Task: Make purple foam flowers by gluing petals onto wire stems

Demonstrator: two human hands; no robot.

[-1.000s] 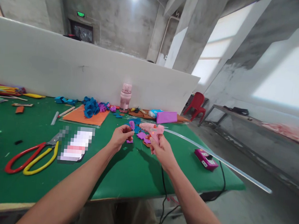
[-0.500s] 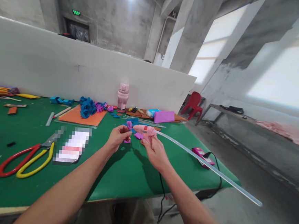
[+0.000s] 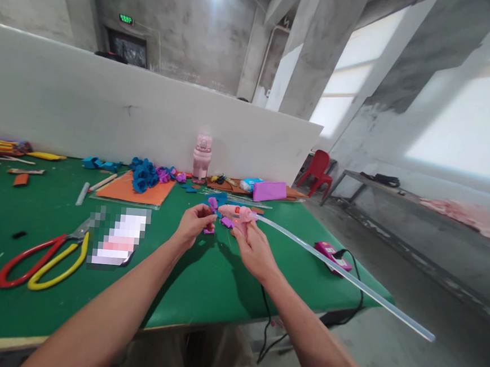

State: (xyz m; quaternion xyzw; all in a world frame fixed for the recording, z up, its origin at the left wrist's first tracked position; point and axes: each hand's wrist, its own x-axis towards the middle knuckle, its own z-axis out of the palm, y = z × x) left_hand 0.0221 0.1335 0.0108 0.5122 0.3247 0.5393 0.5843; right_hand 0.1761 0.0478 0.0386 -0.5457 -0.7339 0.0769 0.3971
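My right hand (image 3: 257, 249) is wrapped round the handle of a pink hot glue gun (image 3: 242, 216). A long translucent glue stick (image 3: 328, 256) juts from the gun's back end, out past the table edge. Pinched in the fingers of my left hand (image 3: 195, 223) is a small purple petal-like piece (image 3: 213, 204). The gun's nozzle points left, close to that piece; whether they touch I cannot tell. Under and behind the gun lie purple scraps (image 3: 226, 222) and blue scraps (image 3: 217, 198) on the green table (image 3: 202, 293).
Scissors (image 3: 44, 261) with red and yellow handles and a blurred phone-like rectangle (image 3: 120, 236) lie at left. Behind are blue flowers (image 3: 142, 175) on an orange sheet (image 3: 159, 195), a pink bottle (image 3: 201, 158) and a purple packet (image 3: 270, 191). At right sits a magenta box (image 3: 331, 257) with a black cable.
Both hands hold almost the same place. The glue stick's far end has shifted slightly right and down, and the view has moved a little.
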